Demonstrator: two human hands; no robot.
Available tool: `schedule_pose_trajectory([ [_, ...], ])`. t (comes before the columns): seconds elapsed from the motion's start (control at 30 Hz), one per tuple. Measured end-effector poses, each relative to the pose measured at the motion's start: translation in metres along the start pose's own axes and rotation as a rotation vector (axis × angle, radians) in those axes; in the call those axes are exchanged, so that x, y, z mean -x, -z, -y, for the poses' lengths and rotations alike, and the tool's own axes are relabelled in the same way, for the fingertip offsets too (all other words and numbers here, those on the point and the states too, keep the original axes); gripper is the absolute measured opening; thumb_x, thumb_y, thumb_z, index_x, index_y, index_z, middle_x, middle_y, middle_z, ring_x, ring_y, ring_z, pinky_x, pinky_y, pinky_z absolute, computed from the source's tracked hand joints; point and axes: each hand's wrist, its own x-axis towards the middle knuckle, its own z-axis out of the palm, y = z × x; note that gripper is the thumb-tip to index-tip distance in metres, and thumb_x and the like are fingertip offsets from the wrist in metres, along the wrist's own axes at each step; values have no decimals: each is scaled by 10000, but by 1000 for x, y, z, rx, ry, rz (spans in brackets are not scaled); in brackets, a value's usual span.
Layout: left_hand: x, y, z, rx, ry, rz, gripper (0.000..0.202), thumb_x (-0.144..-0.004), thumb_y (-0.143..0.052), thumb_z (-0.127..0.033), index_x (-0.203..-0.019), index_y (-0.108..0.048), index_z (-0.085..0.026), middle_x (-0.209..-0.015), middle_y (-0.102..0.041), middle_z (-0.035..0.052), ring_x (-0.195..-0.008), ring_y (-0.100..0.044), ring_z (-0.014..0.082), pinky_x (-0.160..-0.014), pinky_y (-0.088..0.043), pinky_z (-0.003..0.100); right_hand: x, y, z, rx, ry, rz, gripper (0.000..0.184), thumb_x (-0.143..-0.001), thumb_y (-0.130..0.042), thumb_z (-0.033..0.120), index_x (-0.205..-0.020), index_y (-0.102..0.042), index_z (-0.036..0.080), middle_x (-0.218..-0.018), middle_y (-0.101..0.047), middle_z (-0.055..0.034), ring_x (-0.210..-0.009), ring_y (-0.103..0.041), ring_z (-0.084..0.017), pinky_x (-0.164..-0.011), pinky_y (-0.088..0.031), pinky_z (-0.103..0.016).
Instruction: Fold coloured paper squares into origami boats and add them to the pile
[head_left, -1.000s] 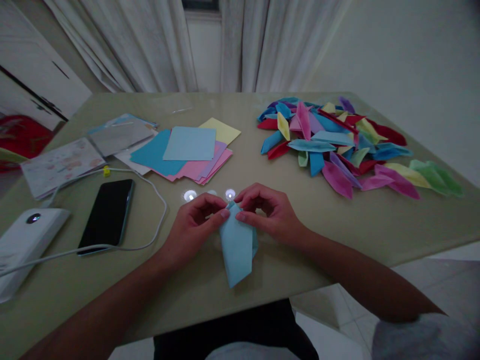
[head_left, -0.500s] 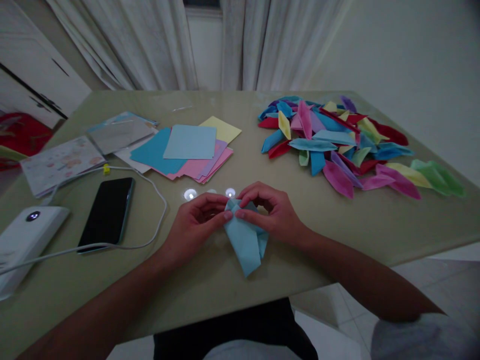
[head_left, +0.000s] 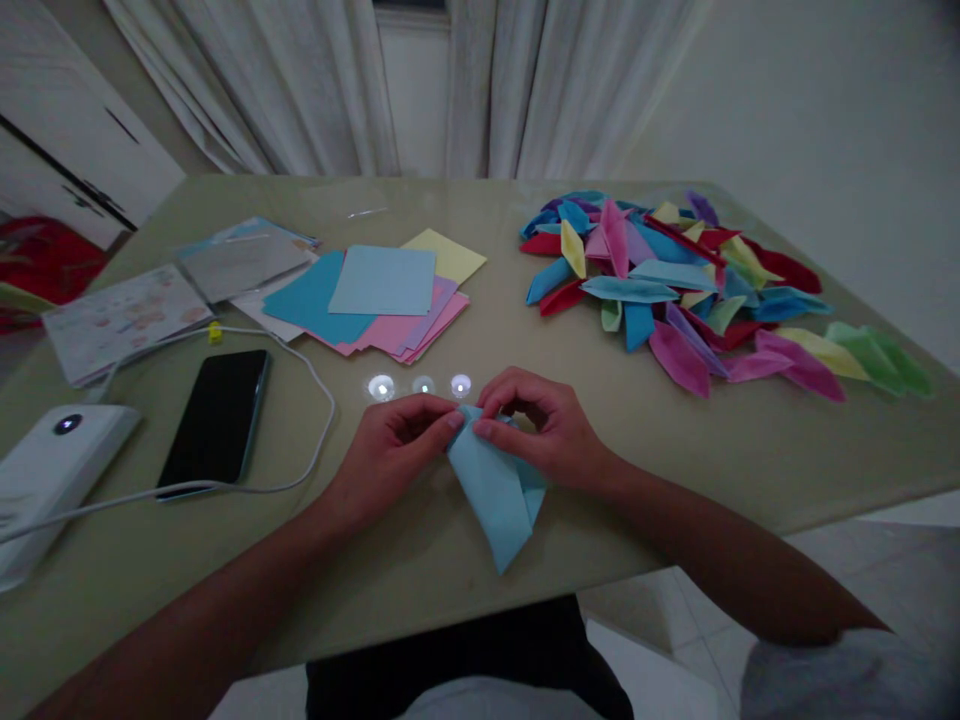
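A partly folded sheet of light blue paper [head_left: 491,485] hangs between my two hands, just over the front part of the table [head_left: 330,590]. Its lower end narrows to a point towards me, and a folded flap shows on its right side. My left hand [head_left: 401,440] pinches the paper's upper left corner between thumb and forefinger. Close beside it, my right hand [head_left: 544,425] grips the upper edge, thumb in front and fingers curled behind. The fingers hide the top part of the fold.
Flat coloured paper sheets [head_left: 382,280] lie at the back middle. A heap of folded paper pieces [head_left: 660,270] covers the back right. To the left are a black phone [head_left: 217,420], a white power bank [head_left: 64,470], a white cable [head_left: 322,450] and printed plastic packets [head_left: 131,320].
The light blue paper has opened out a little, and its lower tip now reaches further down towards me. Both hands stay nearly in place, still pinching its top edge.
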Motion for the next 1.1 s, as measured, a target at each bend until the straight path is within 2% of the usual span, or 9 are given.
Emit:
schedule_pose_trajectory([
  [0.2,-1,3,0,-4,54,117,178,-895,-813,-373,-897,-857,-200,-800,-815,35,-724,-719,168,-666,-566,246,0,0,0,4,23,-2,137,-905,-866,304,-912,-773,203,-972,-740,-57,-884,-711,-185,-767,-577,-316],
  [0.37,-2,5,0,-2,92,87,146,-847,-849,-349,-853,-854,-203,-781,-812,27,-687,-703,150,-645,-555,233,1,1,0,5,55,22,120,-900,-867,279,-909,-774,203,-1025,-730,-67,-947,-712,-198,-795,-577,-323],
  [0.6,-2,5,-2,64,164,82,149,-749,-927,-301,-810,-842,-195,-726,-798,14,-631,-685,134,-604,-548,218,1,0,0,-43,38,49,124,-901,-864,273,-904,-766,198,-969,-732,-56,-870,-688,-178,-748,-552,-311],
  [0.83,-1,6,-4,126,155,91,184,-712,-969,-258,-831,-838,-205,-734,-799,-2,-632,-695,125,-616,-560,213,2,1,1,-53,-13,93,140,-912,-847,293,-906,-753,190,-887,-709,-32,-791,-646,-158,-713,-518,-305],
  [0.97,-3,9,0,105,129,134,139,-755,-943,-270,-826,-838,-212,-772,-807,5,-679,-710,134,-661,-572,228,2,1,2,-32,-37,113,148,-913,-845,309,-903,-757,191,-855,-712,-24,-776,-636,-155,-712,-508,-305],
  [1.1,-5,12,2,66,108,175,132,-853,-876,-342,-910,-855,-224,-832,-816,20,-736,-715,146,-698,-570,245,2,2,1,-41,-60,81,172,-912,-849,333,-902,-751,192,-854,-717,-24,-770,-636,-154,-705,-507,-302],
])
